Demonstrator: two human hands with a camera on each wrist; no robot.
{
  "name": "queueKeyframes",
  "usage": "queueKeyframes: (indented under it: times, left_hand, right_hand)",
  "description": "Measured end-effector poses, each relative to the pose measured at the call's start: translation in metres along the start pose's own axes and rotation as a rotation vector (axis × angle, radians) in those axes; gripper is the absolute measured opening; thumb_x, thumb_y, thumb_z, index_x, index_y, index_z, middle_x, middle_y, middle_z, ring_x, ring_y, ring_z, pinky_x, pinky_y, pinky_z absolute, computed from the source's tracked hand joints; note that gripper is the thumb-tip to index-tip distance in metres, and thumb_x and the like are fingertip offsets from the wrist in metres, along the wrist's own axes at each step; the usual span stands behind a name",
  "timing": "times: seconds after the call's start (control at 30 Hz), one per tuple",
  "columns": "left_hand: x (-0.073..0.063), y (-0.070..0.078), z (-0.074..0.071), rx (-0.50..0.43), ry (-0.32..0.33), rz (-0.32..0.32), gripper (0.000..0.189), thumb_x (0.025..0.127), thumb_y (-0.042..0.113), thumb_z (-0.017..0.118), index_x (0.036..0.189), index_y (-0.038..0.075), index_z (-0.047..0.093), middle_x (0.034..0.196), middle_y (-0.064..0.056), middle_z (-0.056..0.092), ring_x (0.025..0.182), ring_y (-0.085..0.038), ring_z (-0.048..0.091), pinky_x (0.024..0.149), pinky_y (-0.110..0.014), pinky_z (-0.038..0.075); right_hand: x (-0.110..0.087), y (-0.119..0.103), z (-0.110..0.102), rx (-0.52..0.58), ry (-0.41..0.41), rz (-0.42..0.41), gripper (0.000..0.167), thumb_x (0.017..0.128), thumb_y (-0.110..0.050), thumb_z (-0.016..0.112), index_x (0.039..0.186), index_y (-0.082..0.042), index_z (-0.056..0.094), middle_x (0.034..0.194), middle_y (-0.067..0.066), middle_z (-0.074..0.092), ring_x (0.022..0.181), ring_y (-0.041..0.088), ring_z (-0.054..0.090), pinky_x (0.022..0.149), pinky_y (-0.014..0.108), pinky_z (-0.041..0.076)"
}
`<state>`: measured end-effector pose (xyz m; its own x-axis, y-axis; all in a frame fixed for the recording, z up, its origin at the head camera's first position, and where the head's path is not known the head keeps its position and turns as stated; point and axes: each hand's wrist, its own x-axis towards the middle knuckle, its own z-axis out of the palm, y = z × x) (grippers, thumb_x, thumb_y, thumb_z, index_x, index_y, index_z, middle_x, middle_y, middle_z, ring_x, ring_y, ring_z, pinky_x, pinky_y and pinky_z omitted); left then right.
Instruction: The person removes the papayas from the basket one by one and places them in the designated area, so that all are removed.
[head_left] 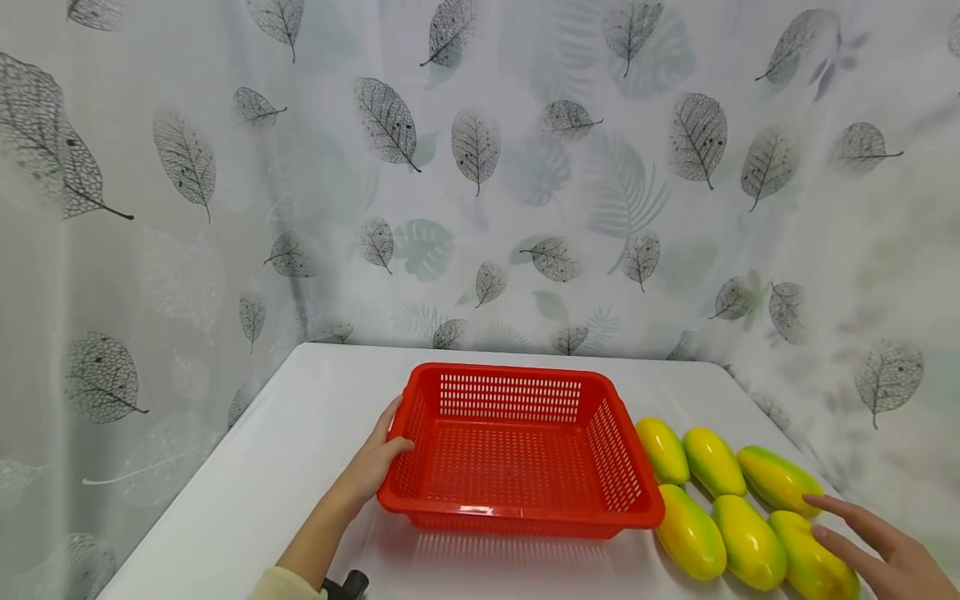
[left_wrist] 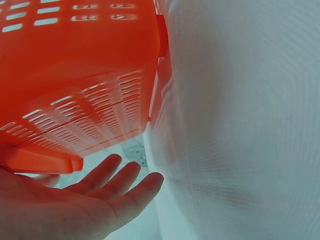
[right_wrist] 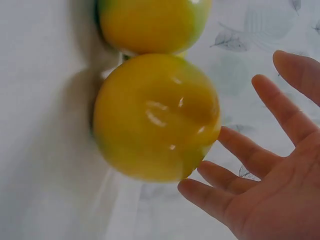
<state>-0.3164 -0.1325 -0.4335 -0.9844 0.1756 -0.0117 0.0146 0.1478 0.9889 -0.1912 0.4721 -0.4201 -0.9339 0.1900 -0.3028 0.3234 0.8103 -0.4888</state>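
Note:
A red plastic basket [head_left: 517, 515] with slotted sides sits on the white table, its inside bare. My left hand [head_left: 372, 468] holds its left rim, thumb hooked over the edge; the left wrist view shows the fingers stretched out beneath that rim. Several yellow-green mangoes lie in two rows to the right of the basket. My right hand [head_left: 892, 546] hovers over the right end of these rows with fingers spread. Its fingertips are right at the skin of the nearest mango [right_wrist: 155, 120] in the right wrist view, and nothing is gripped there.
The white table [head_left: 300, 425] has its far edge along a leaf-print curtain [head_left: 480, 208], which also hangs on both sides. A small black object [head_left: 348, 583] shows beside my left sleeve.

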Motion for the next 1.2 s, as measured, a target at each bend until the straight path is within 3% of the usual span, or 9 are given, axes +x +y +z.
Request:
queueKeyframes:
  times: [0.13, 0.27, 0.5, 0.67, 1.0, 1.2]
  left_hand:
    - [0.0, 0.0, 0.0, 0.008, 0.015, -0.013, 0.078, 0.098, 0.011, 0.051, 0.166, 0.023, 0.015, 0.155, -0.023, 0.041, 0.123, -0.041, 0.058, 0.089, -0.05, 0.063]
    - [0.001, 0.0, 0.0, 0.012, 0.014, -0.012, 0.078, 0.099, 0.011, 0.051, 0.166, 0.023, 0.015, 0.154, -0.024, 0.042, 0.122, -0.041, 0.059, 0.088, -0.049, 0.063]
    - [0.001, -0.002, -0.002, -0.002, 0.003, -0.002, 0.078, 0.099, 0.011, 0.05, 0.167, 0.021, 0.013, 0.155, -0.025, 0.04, 0.121, -0.041, 0.059, 0.088, -0.051, 0.063]
    - [0.002, -0.002, -0.002, 0.005, 0.002, -0.004, 0.078, 0.099, 0.012, 0.051, 0.167, 0.021, 0.013, 0.155, -0.025, 0.04, 0.122, -0.042, 0.058, 0.088, -0.051, 0.063]
    - [0.005, -0.003, -0.002, 0.063, 0.015, 0.011, 0.075, 0.098, 0.013, 0.049, 0.166, 0.022, 0.018, 0.154, -0.024, 0.042, 0.117, -0.037, 0.061, 0.088, -0.047, 0.062]
    - [0.003, -0.001, -0.003, 0.108, 0.02, 0.01, 0.075, 0.098, 0.014, 0.05, 0.166, 0.022, 0.019, 0.152, -0.022, 0.045, 0.114, -0.035, 0.063, 0.088, -0.047, 0.063]
  right_hand:
    - [-0.001, -0.017, -0.002, -0.014, 0.009, -0.045, 0.088, 0.105, -0.063, 0.036, 0.158, 0.006, 0.023, 0.155, 0.048, 0.012, 0.129, 0.069, 0.026, 0.094, 0.08, 0.04]
    - [0.0, -0.035, -0.004, -0.045, 0.042, -0.104, 0.083, 0.106, -0.059, 0.038, 0.157, 0.005, 0.026, 0.155, 0.046, 0.019, 0.128, 0.066, 0.034, 0.091, 0.076, 0.045]
    - [0.004, -0.063, -0.002, 0.031, 0.08, -0.179, 0.083, 0.106, -0.057, 0.044, 0.16, 0.003, 0.024, 0.159, 0.04, 0.023, 0.135, 0.062, 0.031, 0.099, 0.077, 0.041]
    - [0.008, -0.073, 0.003, 0.041, 0.13, -0.269, 0.076, 0.107, -0.051, 0.047, 0.159, 0.002, 0.03, 0.158, 0.037, 0.031, 0.136, 0.059, 0.035, 0.096, 0.078, 0.042]
    - [0.007, -0.102, 0.011, 0.082, 0.187, -0.434, 0.064, 0.105, -0.037, 0.056, 0.157, -0.004, 0.037, 0.156, 0.032, 0.04, 0.137, 0.053, 0.037, 0.095, 0.079, 0.039]
    - [0.009, -0.128, 0.018, 0.089, 0.18, -0.48, 0.063, 0.104, -0.039, 0.058, 0.156, -0.008, 0.04, 0.156, 0.028, 0.043, 0.139, 0.052, 0.038, 0.1, 0.08, 0.038]
